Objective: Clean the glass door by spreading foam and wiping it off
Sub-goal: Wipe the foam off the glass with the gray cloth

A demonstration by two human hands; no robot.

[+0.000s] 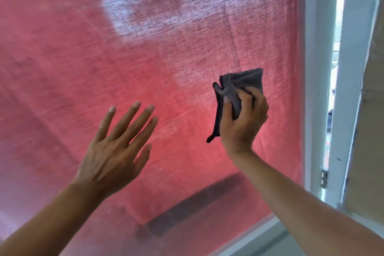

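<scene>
The glass door [62, 52] fills the view, with a red cloth hanging behind the pane. A whitish foam haze [158, 4] covers the upper middle of the glass and trails down toward the right. My right hand [243, 122] grips a folded dark grey cloth [243, 83] and holds it against the glass, right of centre. My left hand [118, 147] is raised in front of the pane lower left of the cloth, fingers straight and spread, holding nothing. Whether its palm touches the glass is unclear.
The white door frame [315, 89] runs down the right side, with a narrow bright gap [336, 68] beside it and a small metal hinge [324, 177] low on the frame. The bottom frame rail [259, 235] crosses the lower right corner.
</scene>
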